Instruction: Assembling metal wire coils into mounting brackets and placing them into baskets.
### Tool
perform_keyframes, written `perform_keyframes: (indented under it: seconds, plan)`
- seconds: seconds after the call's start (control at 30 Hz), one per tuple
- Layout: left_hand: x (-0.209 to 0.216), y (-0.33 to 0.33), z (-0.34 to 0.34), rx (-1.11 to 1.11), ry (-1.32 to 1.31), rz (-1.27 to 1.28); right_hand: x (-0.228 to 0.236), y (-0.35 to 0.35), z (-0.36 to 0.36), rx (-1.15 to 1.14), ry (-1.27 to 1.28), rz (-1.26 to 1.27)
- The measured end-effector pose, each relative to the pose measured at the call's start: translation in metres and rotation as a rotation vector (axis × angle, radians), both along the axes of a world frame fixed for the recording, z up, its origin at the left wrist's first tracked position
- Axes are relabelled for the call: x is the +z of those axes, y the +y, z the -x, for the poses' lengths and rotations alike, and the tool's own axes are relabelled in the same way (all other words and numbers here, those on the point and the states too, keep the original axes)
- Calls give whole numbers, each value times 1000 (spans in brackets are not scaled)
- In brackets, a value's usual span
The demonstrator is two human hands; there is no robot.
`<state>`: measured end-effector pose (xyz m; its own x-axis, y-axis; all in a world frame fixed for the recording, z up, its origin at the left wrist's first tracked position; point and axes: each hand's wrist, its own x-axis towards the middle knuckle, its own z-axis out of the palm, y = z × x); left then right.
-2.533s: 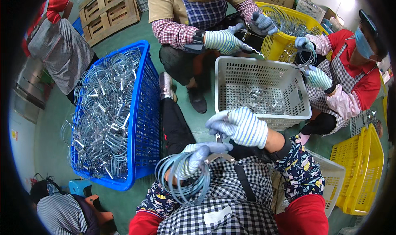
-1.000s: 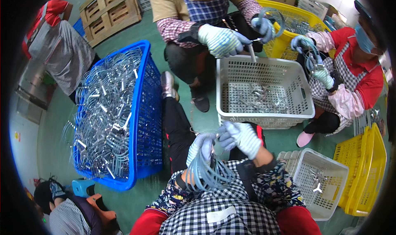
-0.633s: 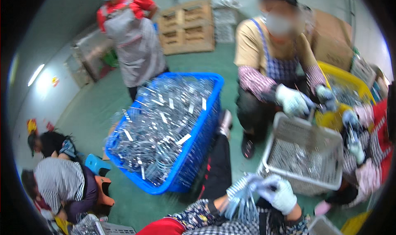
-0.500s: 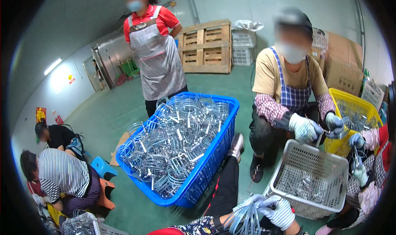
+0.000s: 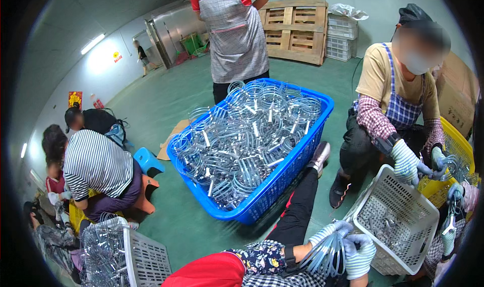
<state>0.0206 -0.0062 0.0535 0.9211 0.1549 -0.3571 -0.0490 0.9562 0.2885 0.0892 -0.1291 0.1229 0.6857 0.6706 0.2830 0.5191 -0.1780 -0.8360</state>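
My left hand (image 5: pixel 330 232), in a striped glove, comes in past a floral sleeve and is closed around a fanned bundle of thin pale-blue tubing loops (image 5: pixel 322 259). Pressed against the other side of the bundle is my right hand (image 5: pixel 360 255), also gloved, its fingers bent together at the loops. The loose curves hang down between both hands over my checked apron. Just right of my hands stands a grey-white plastic basket (image 5: pixel 368 259) with small clear and metallic pieces at its bottom.
A large blue basket (image 5: pixel 330 108) heaped with looped tubing stands ahead. A co-worker (image 5: pixel 398 95) crouches right by a yellow basket (image 5: pixel 456 140); another stands behind the blue basket. At lower left is a white crate (image 5: pixel 151 262) of loops, near two low stools (image 5: pixel 147 161).
The view has swung, so the scene sits farther right and higher. My hands keep hold of the bundle. The crouching co-worker has bent lower, hands now by the yellow basket with loops.
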Motion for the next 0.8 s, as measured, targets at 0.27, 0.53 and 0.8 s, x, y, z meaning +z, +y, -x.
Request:
perform_keyframes:
  seconds: [0.27, 0.53, 0.8]
  plan:
    - [66, 31, 11, 242, 213, -295, 16, 10, -1, 529, 5, 40]
    - [10, 32, 3, 275, -114, -1351, 21, -15, -4, 410, 643, 131]
    - [15, 19, 6, 419, -255, -1451, 4, -24, -7, -114, -258, -48]
